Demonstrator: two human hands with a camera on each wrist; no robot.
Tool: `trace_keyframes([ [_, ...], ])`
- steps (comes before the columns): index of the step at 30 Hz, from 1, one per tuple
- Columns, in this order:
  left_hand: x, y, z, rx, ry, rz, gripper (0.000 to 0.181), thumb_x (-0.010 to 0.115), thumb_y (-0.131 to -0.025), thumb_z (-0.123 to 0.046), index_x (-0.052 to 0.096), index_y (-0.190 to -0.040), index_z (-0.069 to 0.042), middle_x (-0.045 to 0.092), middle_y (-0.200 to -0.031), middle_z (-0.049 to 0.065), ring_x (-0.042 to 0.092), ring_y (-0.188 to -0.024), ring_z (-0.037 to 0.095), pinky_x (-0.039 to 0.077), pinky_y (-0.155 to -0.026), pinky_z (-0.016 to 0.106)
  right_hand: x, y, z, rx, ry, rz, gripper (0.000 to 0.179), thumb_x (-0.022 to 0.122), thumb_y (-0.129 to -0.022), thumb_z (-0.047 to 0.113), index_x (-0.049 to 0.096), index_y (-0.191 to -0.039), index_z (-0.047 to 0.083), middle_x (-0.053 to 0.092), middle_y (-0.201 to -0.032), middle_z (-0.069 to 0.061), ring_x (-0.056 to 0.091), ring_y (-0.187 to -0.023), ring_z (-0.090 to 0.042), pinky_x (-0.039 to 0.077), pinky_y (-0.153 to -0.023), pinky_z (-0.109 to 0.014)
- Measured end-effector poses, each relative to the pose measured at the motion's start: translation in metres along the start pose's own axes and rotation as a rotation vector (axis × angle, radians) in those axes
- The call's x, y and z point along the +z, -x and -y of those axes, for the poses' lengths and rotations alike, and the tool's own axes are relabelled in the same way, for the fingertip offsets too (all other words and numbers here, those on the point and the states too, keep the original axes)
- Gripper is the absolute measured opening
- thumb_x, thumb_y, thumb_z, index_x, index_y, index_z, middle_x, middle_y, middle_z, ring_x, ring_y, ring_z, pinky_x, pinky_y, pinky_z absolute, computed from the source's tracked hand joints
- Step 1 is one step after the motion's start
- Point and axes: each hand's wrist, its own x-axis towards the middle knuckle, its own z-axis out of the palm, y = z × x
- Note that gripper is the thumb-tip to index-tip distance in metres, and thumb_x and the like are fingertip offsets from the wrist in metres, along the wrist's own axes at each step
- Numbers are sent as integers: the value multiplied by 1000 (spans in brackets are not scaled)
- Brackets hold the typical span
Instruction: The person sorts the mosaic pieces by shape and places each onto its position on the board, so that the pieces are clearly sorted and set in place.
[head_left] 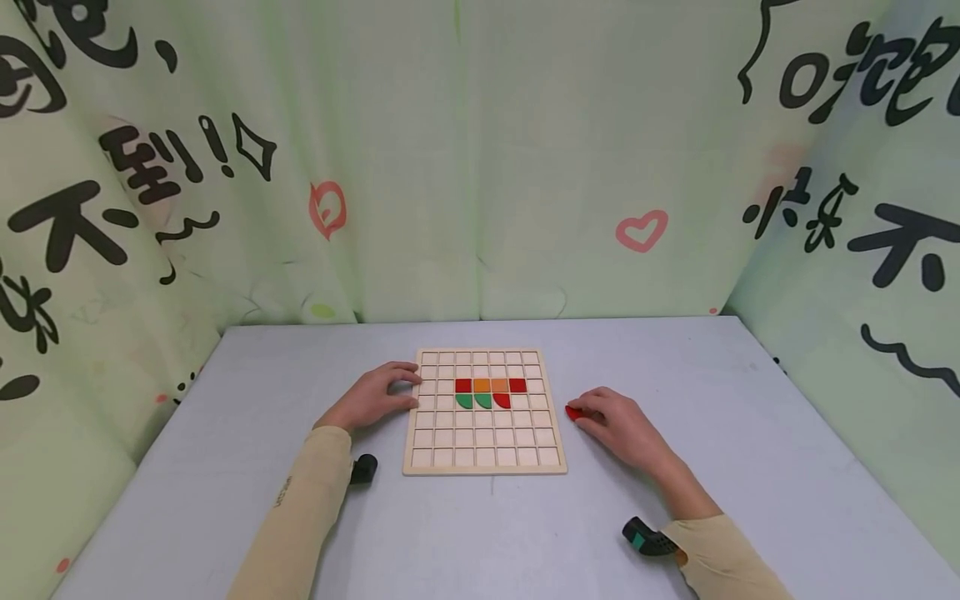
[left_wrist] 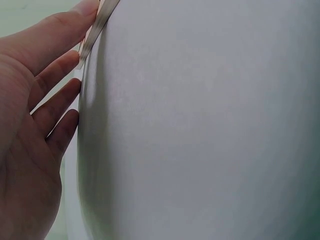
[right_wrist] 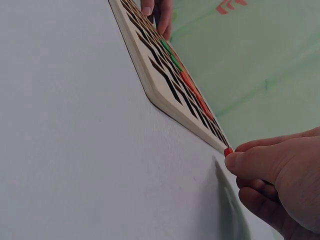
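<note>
A wooden grid board [head_left: 442, 437] lies on the table. Red and orange squares [head_left: 482, 386] sit side by side in one of its rows; directly below them are two green quarter-circle pieces [head_left: 465, 402] and a red one [head_left: 502, 401]. My left hand [head_left: 372, 395] rests at the board's left edge, its thumb and fingertips touching the frame, fingers loosely spread. Off the board's right side, my right hand [head_left: 617, 420] pinches a small red piece [head_left: 573, 412] between thumb and fingers. In the right wrist view only the tip of that red piece [right_wrist: 228, 151] shows.
The board stands on a pale, cloth-covered table [head_left: 495, 542]. Light green curtains [head_left: 480, 167] with dark lettering and hearts enclose the back and both sides. A black wrist device [head_left: 648, 537] is at the right wrist, and another [head_left: 363, 469] at the left.
</note>
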Motion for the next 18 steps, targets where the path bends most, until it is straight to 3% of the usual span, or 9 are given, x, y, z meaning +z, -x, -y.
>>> trace_keyframes([
  [18, 0, 0, -2, -8, -5, 1, 39, 74, -88, -22, 66, -125, -10, 46, -148, 5, 33, -141, 30, 29, -115, 48, 10, -32, 25, -33, -53, 87, 21, 70, -88, 4, 71, -109, 2, 65, -106, -9, 62, -90, -18, 55, -79, -35],
])
